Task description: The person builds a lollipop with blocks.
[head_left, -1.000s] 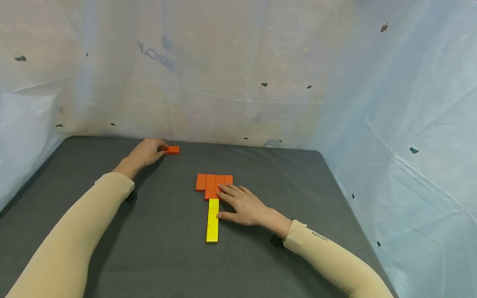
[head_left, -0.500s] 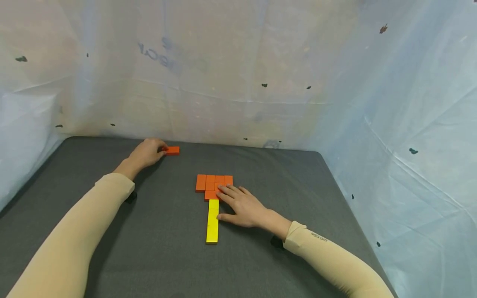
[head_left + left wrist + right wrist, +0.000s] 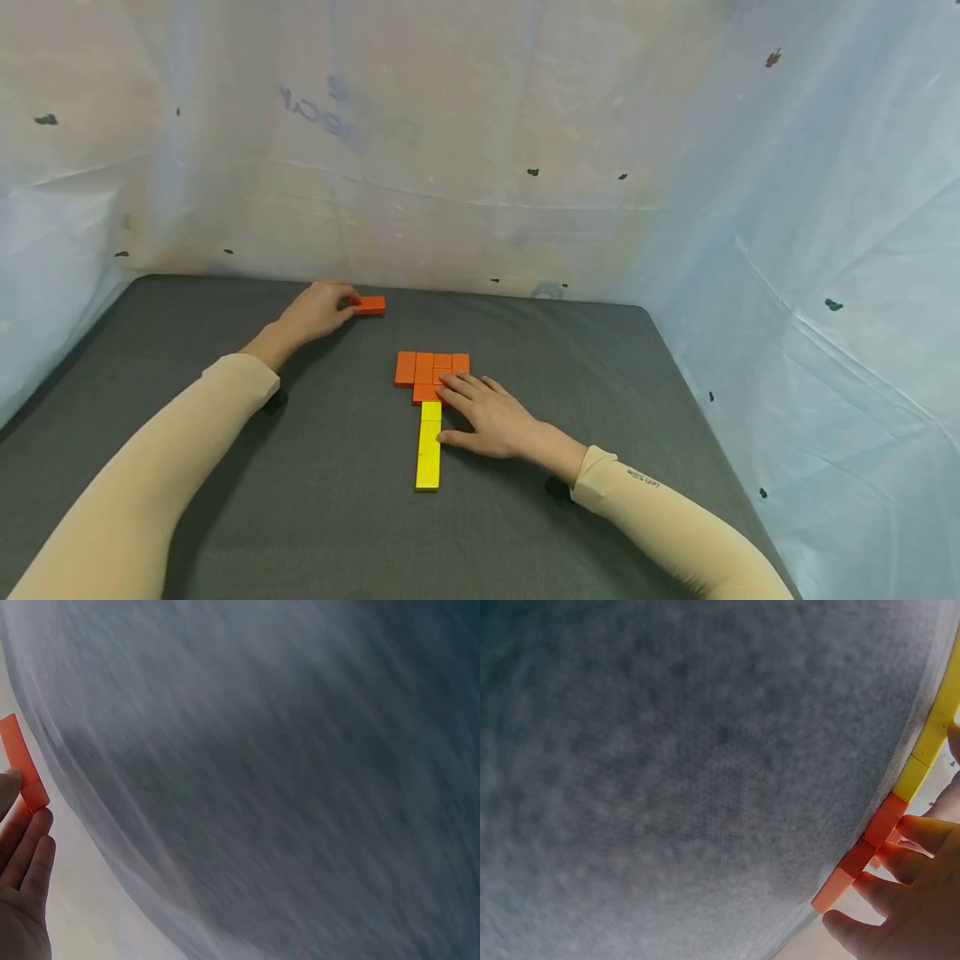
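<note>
Near the back of the table, my left hand point(image 3: 318, 312) pinches an orange block point(image 3: 372, 306) between thumb and fingers. The left wrist view shows this block point(image 3: 20, 754) at its left edge, with a seam across it. In front of me several orange blocks point(image 3: 406, 368) lie flat side by side as one cluster. Below them a strip of yellow blocks point(image 3: 428, 458) runs toward me. My right hand point(image 3: 495, 421) has its fingers spread against the right part of the cluster, the thumb at the strip's right side. Those fingers partly hide the cluster's right end.
Dark grey cloth covers the table point(image 3: 300, 517). Its back edge meets a hanging pale plastic sheet point(image 3: 450, 167) with dark spots and faint writing. Another stretch of sheeting point(image 3: 847, 333) hangs on the right.
My left hand has moved a little to the right along the back of the table, and the orange block has moved with it. The right hand, cluster and strip have stayed in place.
</note>
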Tool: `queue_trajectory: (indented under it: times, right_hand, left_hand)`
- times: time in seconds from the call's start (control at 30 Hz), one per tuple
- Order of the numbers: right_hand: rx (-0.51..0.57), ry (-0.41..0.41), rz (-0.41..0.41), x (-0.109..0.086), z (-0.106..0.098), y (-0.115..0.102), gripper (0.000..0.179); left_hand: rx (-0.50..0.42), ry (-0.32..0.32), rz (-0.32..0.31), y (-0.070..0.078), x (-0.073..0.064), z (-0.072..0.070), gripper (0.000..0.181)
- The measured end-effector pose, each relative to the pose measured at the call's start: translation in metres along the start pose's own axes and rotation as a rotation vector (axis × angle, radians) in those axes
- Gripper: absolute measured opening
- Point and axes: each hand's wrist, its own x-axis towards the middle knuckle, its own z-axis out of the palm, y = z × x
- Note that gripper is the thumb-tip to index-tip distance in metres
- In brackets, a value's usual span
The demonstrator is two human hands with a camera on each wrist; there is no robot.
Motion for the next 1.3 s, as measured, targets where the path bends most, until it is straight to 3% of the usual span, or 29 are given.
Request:
queue_trajectory:
  times: [0.3, 0.5, 0.73, 1.3]
  right_hand:
    - [-0.027, -0.007, 0.012, 0.000, -0.003, -0.003, 0.079]
    - [-0.028, -0.017, 0.023, 0.001, -0.003, -0.003, 0.079]
    - [-0.004, -0.015, 0.013, -0.001, -0.003, -0.001, 0.079]
    - [-0.005, -0.018, 0.018, -0.002, -0.004, -0.002, 0.078]
  left_hand:
    - [-0.030, 0.032, 0.152, 0.046, 0.006, 0.016, 0.019]
    - [-0.045, -0.004, 0.188, 0.069, 0.008, 0.027, 0.018]
    - [-0.039, -0.031, 0.229, 0.085, 0.009, 0.036, 0.020]
    - [0.000, -0.165, 0.164, 0.099, 0.012, 0.047, 0.021]
